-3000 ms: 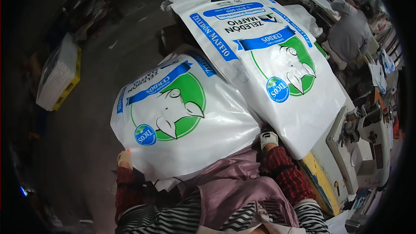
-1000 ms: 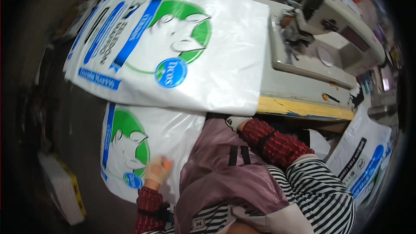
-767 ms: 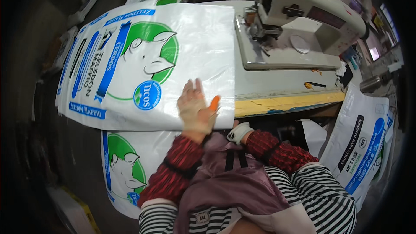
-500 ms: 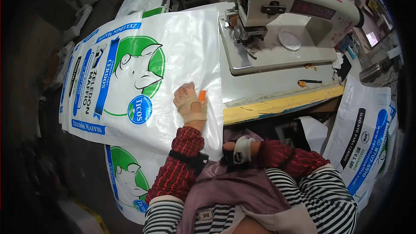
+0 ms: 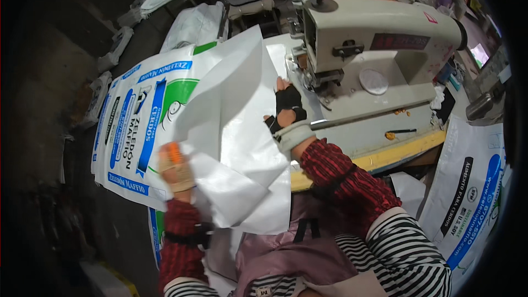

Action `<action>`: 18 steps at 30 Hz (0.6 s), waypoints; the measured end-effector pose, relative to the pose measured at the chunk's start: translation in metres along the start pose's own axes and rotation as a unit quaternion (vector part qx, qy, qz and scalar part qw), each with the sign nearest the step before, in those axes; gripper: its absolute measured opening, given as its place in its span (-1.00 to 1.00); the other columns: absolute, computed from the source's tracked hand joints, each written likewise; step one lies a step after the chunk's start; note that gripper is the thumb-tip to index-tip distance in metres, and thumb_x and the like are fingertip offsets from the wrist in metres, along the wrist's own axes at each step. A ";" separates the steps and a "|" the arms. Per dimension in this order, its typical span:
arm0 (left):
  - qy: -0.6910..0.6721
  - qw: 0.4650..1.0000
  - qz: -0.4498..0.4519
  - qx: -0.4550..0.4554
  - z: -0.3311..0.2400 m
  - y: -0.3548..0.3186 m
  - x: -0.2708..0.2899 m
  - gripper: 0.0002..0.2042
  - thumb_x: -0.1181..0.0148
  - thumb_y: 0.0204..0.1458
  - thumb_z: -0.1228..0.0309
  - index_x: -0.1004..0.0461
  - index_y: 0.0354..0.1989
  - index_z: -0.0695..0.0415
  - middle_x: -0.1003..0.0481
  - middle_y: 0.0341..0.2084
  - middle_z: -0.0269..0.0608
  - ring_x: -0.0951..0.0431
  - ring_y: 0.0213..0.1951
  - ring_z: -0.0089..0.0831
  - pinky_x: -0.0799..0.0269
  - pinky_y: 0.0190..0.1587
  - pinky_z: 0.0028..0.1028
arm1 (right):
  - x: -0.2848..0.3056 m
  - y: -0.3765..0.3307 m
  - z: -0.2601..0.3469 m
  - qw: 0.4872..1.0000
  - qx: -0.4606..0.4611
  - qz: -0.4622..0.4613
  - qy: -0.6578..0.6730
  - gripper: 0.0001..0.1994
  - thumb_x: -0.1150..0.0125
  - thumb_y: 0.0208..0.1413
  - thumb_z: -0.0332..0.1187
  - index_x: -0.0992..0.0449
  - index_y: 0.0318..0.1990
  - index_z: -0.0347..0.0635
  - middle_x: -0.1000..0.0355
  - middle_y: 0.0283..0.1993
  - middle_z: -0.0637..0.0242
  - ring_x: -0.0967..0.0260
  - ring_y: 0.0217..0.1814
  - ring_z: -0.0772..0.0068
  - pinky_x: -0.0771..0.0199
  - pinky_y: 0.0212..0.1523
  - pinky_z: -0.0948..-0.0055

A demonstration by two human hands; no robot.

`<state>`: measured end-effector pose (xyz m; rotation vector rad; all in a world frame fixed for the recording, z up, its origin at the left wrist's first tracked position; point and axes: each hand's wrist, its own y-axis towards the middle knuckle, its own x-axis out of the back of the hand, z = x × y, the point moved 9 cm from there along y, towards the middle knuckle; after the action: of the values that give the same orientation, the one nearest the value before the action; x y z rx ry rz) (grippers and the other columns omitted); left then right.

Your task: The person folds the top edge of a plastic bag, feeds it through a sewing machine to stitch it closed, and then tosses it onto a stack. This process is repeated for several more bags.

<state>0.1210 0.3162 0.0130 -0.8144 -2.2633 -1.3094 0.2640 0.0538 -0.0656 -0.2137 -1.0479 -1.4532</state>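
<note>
A white woven sack (image 5: pixel 231 148) with blue and green print lies across the left of the sewing table. Its near right part is lifted and folded over, showing the plain white side. My left hand (image 5: pixel 175 168), in a beige wrap with an orange finger cover, is at the left of this fold; its fingers are smeared by motion. At the sack's right edge is my right hand (image 5: pixel 289 107), in a black fingerless glove, fingers stretched forward and thumb apart. The sewing machine (image 5: pixel 357 44) stands just beyond it, its needle area close to my fingertips.
A yellow strip (image 5: pixel 379 155) pads the table's front edge. A small dark tool (image 5: pixel 400 133) and a white round disc (image 5: pixel 374 82) lie near the machine. Another printed sack (image 5: pixel 467 187) hangs at the right. Behind the table stand a stool (image 5: pixel 250 8) and stacked white sacks (image 5: pixel 195 25).
My left hand has moved left and the sack's near right part has folded over. My right hand has come up from my lap to the sack's right edge.
</note>
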 end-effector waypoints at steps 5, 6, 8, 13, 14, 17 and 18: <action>0.307 0.921 -0.084 -0.225 -0.058 0.109 0.095 -0.86 -0.03 -0.05 0.45 -0.39 -0.32 0.23 -0.40 -0.44 -0.09 -0.41 -0.40 -0.21 -0.34 -0.31 -0.37 | -0.017 0.056 -0.020 0.994 0.010 -0.021 -0.108 -0.19 -0.19 -0.21 -0.24 0.08 0.20 -0.33 -0.01 0.19 -0.06 0.12 0.28 0.05 0.15 0.27 0.28; 0.238 0.945 -0.045 -0.219 -0.075 0.110 0.080 -0.85 -0.04 -0.06 0.42 -0.40 -0.32 0.20 -0.40 -0.46 -0.12 -0.41 -0.38 -0.21 -0.33 -0.26 -0.35 | -0.024 0.058 -0.023 0.992 0.015 -0.027 -0.120 -0.28 -0.19 -0.21 -0.25 -0.06 0.16 -0.28 -0.10 0.15 0.00 0.03 0.23 0.05 0.06 0.23 0.29; 0.109 0.906 0.301 -0.275 -0.082 0.057 -0.037 -0.70 -0.05 -0.09 0.17 -0.41 -0.35 0.18 -0.42 -0.37 -0.06 -0.41 -0.28 -0.11 -0.31 -0.23 -0.26 | -0.041 0.062 -0.040 0.993 0.006 -0.036 -0.116 -0.53 -0.13 -0.17 -0.28 -0.32 -0.04 -0.25 -0.23 0.02 0.04 -0.12 0.11 0.08 -0.08 0.14 0.28; 0.135 0.930 0.337 -0.048 -0.058 0.087 -0.167 -0.36 0.16 -0.10 -0.22 -0.45 -0.36 0.23 -0.45 -0.38 0.08 -0.45 -0.36 0.01 -0.36 -0.27 -0.23 | -0.012 0.060 0.002 0.998 0.040 0.003 -0.041 -0.71 -0.06 -0.13 -0.33 -0.42 -0.21 -0.24 -0.34 -0.17 0.06 -0.24 -0.07 0.09 -0.20 0.00 0.25; 0.102 0.960 0.258 -0.030 -0.049 0.121 -0.168 -0.37 0.17 -0.08 -0.21 -0.46 -0.41 0.22 -0.47 -0.44 0.06 -0.46 -0.40 0.00 -0.37 -0.32 -0.23 | -0.006 0.057 0.004 0.998 0.044 0.021 -0.025 -0.73 -0.05 -0.13 -0.34 -0.43 -0.24 -0.24 -0.35 -0.21 0.06 -0.26 -0.10 0.09 -0.22 -0.03 0.25; 0.015 0.976 0.175 0.126 -0.017 0.174 -0.134 -0.54 0.11 -0.01 0.06 -0.45 -0.64 0.26 -0.42 -0.73 -0.06 -0.38 -0.74 -0.32 -0.33 -0.59 -0.44 | 0.035 0.042 0.008 0.993 0.101 -0.057 0.021 -0.84 0.01 -0.12 -0.36 -0.41 -0.38 -0.22 -0.35 -0.38 0.12 -0.29 -0.30 0.07 -0.28 -0.22 0.23; -0.017 0.968 0.210 0.134 -0.029 0.180 -0.129 -0.62 0.05 -0.02 0.15 -0.44 -0.62 0.25 -0.41 -0.75 -0.10 -0.33 -0.80 -0.36 -0.31 -0.61 -0.46 | 0.042 0.037 0.001 0.991 0.103 -0.070 0.043 -0.81 0.03 -0.11 -0.37 -0.41 -0.34 -0.23 -0.36 -0.38 0.10 -0.30 -0.30 0.05 -0.29 -0.22 0.22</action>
<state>0.3381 0.3240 0.0654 -1.1396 -2.0768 -0.7858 0.2863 0.0323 -0.0196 0.0715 -1.1509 -1.4538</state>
